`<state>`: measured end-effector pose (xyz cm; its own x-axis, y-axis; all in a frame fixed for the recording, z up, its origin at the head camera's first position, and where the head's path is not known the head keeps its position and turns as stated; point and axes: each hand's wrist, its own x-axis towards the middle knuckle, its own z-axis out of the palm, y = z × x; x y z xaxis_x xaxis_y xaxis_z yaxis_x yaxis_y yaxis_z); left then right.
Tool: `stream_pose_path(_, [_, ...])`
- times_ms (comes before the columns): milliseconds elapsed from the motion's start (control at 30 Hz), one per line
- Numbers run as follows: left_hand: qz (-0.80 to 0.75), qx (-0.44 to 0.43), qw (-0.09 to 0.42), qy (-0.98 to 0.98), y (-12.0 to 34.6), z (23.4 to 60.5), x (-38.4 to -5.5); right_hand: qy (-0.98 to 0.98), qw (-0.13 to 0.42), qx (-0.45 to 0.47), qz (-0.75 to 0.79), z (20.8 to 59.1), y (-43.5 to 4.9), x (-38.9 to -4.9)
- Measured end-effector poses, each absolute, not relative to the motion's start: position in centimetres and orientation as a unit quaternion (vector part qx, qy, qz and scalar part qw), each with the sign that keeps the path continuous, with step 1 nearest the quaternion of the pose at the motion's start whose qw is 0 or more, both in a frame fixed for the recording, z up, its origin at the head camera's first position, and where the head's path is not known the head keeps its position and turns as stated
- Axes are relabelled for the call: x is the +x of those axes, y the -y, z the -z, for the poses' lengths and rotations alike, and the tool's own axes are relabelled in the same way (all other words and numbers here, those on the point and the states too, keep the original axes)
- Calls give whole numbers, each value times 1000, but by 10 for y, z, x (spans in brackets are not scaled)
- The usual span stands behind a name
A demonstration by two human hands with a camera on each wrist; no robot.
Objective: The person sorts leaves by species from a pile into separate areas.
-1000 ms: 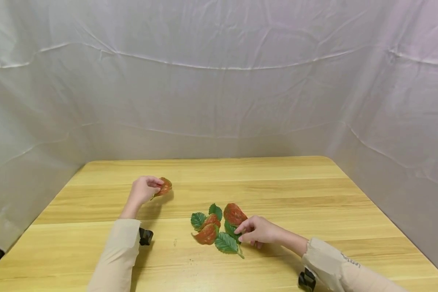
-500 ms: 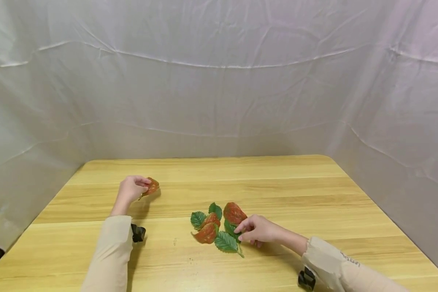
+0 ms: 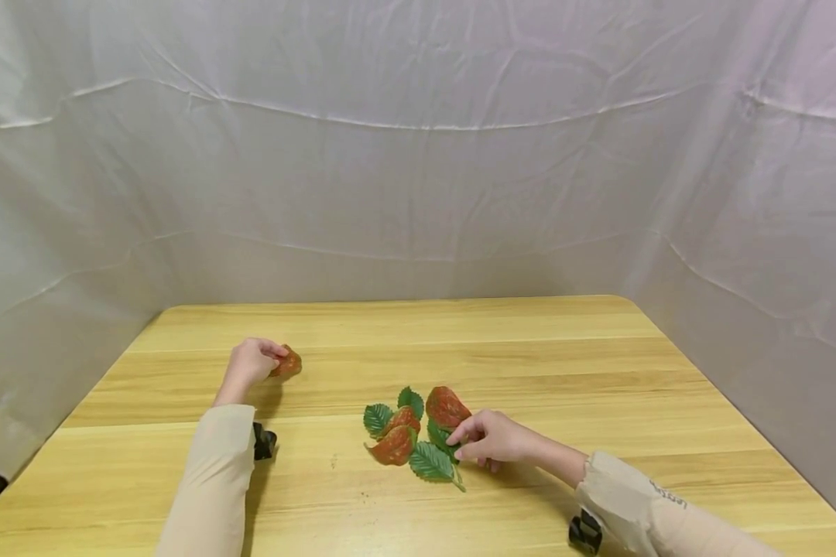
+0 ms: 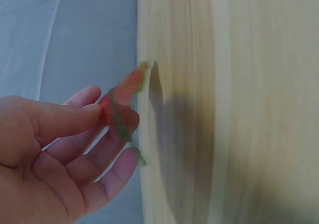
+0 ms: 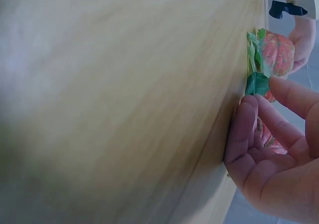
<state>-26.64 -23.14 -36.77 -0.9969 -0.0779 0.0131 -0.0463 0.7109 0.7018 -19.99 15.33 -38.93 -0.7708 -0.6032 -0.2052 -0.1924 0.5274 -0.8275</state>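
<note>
In the head view, my left hand [image 3: 254, 362] is at the far left of the table, pinching a red leaf [image 3: 289, 362] with green edges. The left wrist view shows that leaf [image 4: 119, 99] between thumb and fingertips, its green stem pointing down and the other fingers loosely bent. My right hand [image 3: 495, 441] rests beside a loose group of leaves, thumb and index tips apart, right at a dark green leaf [image 3: 440, 437]. A larger red leaf [image 3: 447, 408] lies just behind those fingertips. The right wrist view has the green leaf [image 5: 256, 83] just beyond the fingertips.
Left of my right hand lie two overlapping red leaves [image 3: 394, 446] and green leaves, one a toothed leaf [image 3: 432, 462] with a stem. The wooden table [image 3: 564, 356] ends at pale fabric walls [image 3: 418, 193]. Both wrists carry black cameras [image 3: 265, 442].
My left hand has moved left with the red leaf, which has then turned and dropped slightly. The right hand and the leaves beside it stay put.
</note>
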Motion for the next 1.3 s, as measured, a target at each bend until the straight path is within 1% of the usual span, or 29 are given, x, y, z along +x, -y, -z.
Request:
stream_pose_path(133, [377,36,11,925,232,367,-266,-840,242,-237,424,389,-153,-199])
stream_pose_path(333, [369,51,24,928,233,362,-262,-844,235,-238,418,389,-152,-199])
stream_pose_path(467, [356,52,60,931,231,360,-261,-845,233,-241,417,389,-152,-199])
stream_pose_path(567, [341,35,100,934,228,359,-261,-845,232,-242,417,389,-152,-199])
stream_pose_path(700, [333,10,134,933,222,356,-260,-844,232,-242,418,389,-152,-199])
stream_pose_path(1033, [333,-42,177,925,205,347,-255,-846,226,-244,416,389,-152,-199])
stream_pose_path(1300, [341,-58,178,921,193,344,-251,-843,223,-253,418,390,-152,-201])
